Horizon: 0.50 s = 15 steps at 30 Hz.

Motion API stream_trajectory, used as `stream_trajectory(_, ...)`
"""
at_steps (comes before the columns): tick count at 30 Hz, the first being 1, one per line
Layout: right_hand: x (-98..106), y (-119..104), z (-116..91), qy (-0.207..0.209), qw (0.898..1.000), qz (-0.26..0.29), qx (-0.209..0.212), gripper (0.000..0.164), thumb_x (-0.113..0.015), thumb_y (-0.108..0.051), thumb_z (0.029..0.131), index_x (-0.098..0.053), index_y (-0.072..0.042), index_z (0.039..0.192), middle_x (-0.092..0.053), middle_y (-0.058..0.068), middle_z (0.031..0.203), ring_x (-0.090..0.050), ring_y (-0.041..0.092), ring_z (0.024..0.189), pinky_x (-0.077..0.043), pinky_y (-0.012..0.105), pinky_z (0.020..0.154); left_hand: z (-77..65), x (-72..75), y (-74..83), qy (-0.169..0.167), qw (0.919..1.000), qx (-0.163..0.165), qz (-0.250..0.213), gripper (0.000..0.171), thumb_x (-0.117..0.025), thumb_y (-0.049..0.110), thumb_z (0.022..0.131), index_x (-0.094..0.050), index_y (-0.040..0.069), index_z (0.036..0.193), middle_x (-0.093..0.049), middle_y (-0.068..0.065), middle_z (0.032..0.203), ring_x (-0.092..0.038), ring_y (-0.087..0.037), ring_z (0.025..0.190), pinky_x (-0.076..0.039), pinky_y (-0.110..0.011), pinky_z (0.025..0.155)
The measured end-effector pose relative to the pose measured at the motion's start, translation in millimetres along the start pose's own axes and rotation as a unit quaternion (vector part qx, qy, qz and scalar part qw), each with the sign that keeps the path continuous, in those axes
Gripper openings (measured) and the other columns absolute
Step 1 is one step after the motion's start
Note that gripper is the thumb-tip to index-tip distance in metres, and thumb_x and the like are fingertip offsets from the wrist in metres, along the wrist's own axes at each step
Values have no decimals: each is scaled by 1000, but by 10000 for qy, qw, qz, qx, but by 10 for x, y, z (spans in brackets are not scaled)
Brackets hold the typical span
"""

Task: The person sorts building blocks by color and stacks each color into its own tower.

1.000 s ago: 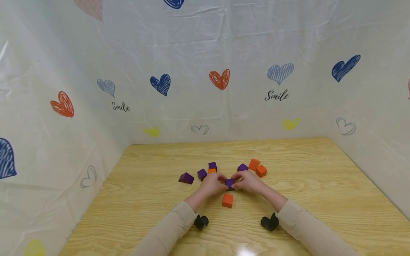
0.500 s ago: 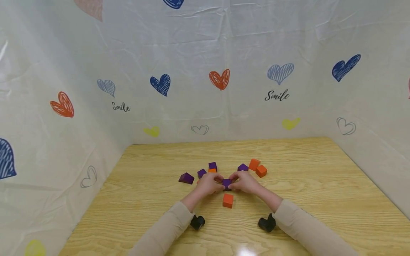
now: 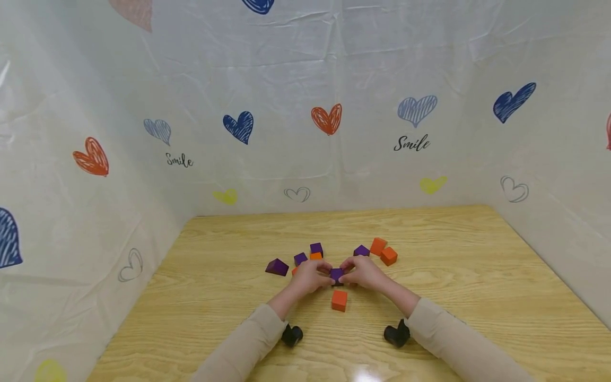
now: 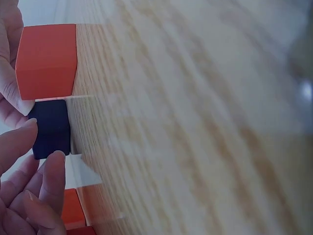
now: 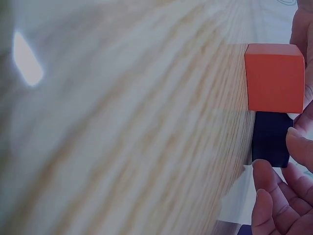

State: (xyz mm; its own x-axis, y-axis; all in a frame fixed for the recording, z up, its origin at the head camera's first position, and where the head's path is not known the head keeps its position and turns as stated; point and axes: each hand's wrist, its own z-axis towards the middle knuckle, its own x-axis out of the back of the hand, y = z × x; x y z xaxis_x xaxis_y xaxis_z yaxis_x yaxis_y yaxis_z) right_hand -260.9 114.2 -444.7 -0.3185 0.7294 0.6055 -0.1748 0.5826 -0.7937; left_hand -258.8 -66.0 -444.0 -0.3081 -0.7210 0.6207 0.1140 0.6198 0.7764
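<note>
Enclosing sheet (image 3: 286, 63): heart-printed, rises behind and both sides of the held purple block (image 3: 337, 275); probably a plain-background screen.
Wood table (image 3: 224, 339): under the held purple block and the loose pieces.
Sleeves (image 3: 248, 339): pale, coming from the near side, spread left and right of the held purple block, probably to reach both its sides.
Left hand (image 3: 309, 276): fingers bent, thumb and fingertips pinching the held purple block's left side.
Right hand (image 3: 365, 271): same pinch, right side; opposed grips likely steady and square it.
Purple wedge (image 3: 277, 267): well left of the held purple block, out of the fingers' way.
Orange cube (image 3: 339, 301): loose, just on the near side of the held purple block.
Held purple block: between both hands, low over the table; whether touching, can't tell.
</note>
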Motion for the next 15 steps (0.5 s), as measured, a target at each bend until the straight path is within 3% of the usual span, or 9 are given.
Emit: stream_trajectory(15, -4, -14, -12, 88, 9997, -163, 129, 27, -72, -10, 77, -64, 4, 99, -65, 6, 83, -58, 12, 59, -47, 24, 55, -3, 4, -25, 38, 9996, -185, 224, 26, -74, 18, 77, -68, 9, 101, -67, -4, 95, -61, -16, 82, -49, -26, 68)
